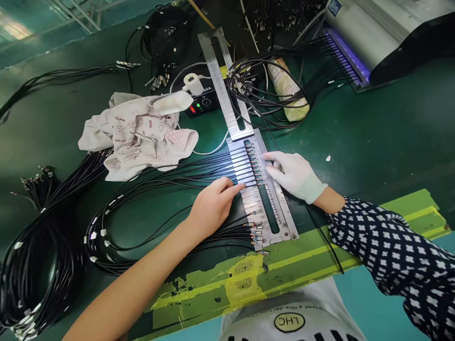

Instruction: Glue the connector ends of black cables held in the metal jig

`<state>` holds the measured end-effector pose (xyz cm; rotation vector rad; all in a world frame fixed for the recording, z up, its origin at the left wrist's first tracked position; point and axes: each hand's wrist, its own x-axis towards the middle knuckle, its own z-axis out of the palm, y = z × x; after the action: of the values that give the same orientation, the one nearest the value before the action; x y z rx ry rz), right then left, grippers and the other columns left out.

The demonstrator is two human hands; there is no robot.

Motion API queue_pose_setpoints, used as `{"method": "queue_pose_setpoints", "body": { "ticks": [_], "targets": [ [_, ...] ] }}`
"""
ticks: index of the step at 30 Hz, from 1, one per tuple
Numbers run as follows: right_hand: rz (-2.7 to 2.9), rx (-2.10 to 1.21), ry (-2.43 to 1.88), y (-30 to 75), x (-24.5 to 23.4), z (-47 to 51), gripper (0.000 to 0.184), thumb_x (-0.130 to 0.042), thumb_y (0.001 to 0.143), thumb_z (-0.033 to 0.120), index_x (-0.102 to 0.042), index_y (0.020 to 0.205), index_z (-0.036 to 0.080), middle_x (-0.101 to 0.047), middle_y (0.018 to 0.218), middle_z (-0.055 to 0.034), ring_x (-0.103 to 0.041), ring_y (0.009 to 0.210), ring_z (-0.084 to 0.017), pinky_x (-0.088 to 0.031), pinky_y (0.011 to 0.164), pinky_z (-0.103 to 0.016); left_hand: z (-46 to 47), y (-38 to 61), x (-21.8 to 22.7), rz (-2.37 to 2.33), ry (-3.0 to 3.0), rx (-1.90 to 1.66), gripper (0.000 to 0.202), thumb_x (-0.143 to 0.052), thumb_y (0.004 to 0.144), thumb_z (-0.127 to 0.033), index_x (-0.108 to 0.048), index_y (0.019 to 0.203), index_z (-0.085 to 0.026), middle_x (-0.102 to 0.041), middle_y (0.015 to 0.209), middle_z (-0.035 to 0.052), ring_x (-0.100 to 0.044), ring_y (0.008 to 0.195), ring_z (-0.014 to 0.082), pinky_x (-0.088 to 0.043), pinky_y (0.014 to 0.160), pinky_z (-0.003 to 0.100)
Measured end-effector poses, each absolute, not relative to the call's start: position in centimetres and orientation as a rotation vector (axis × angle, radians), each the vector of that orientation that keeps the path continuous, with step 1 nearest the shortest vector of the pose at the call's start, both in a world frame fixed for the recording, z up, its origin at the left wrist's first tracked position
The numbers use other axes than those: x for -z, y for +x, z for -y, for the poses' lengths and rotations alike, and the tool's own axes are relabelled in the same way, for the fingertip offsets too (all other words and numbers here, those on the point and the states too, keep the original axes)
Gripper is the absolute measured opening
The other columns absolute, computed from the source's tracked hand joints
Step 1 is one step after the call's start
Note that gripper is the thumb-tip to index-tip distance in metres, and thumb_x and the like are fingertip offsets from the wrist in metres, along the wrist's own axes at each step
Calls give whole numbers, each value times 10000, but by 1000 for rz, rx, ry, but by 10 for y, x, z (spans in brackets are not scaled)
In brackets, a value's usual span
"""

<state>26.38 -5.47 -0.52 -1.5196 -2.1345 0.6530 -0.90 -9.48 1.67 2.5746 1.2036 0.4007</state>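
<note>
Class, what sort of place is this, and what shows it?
Probably a cable-assembly workshop: black cables lie in bundles, a metal jig holds a row of cable ends, and a purple-lit machine stands nearby.

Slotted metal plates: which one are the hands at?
The nearer plate, with a row of cables across it and the left hand and right hand on opposite sides; the farther plate lies beyond both hands.

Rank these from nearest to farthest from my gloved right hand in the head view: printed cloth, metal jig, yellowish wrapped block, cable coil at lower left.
From the gloved right hand:
1. Metal jig, at its fingertips.
2. Yellowish wrapped block, beyond the hand.
3. Printed cloth, off to the left.
4. Cable coil, lower left.
</note>
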Motion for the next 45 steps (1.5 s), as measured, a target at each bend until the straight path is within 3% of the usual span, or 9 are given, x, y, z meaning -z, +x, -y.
{"method": "queue_pose_setpoints", "body": {
  "ticks": [15,22,29,33,38,45],
  "targets": [
    [2116,-670,-1520,262,1,55,292,-531,979,308,-638,1245,257,-717,828,19,-664,845,-196,-383,821,-335,97,-5,-18,-1257,2717,-404,357,-405,999,-146,-626,1272,-214,-612,964,77,-554,848,161,-459,700,280],
    [2125,-664,-1510,262,1,54,290,-526,981,317,-642,1238,249,-718,801,11,-667,843,-206,-387,802,-333,92,-4,-11,-1148,2397,-519,320,-421,1015,-163,-615,1263,-221,-629,1040,66,-595,953,156,-497,828,292],
    [2116,-637,-1482,262,4,54,276,-533,986,331,-644,1229,262,-742,896,11,-685,879,-194,-388,815,-330,109,-15,-4,-1323,2783,-425,422,-491,965,-132,-618,1325,-312,-610,1080,98,-520,1003,236,-392,813,387],
    [2104,-657,-1509,263,6,55,262,-539,984,337,-653,1209,265,-744,856,15,-690,869,-195,-390,822,-334,100,-2,-10,-1223,2875,-362,341,-484,970,-160,-661,1245,-256,-622,983,85,-507,913,219,-353,790,384],
    [2097,-655,-1498,264,6,54,280,-537,981,345,-647,1226,266,-752,903,13,-691,890,-198,-411,838,-330,83,32,-10,-1102,2930,-296,396,-413,1004,-189,-629,1322,-284,-625,1018,85,-524,924,216,-362,819,387],
    [2076,-707,-1488,266,6,56,289,-534,980,345,-657,1228,265,-749,905,12,-680,850,-198,-419,805,-322,114,12,-34,-1299,2457,-246,305,-383,1042,-267,-616,1231,-209,-643,1073,87,-547,996,221,-411,860,383]
  ]
}}
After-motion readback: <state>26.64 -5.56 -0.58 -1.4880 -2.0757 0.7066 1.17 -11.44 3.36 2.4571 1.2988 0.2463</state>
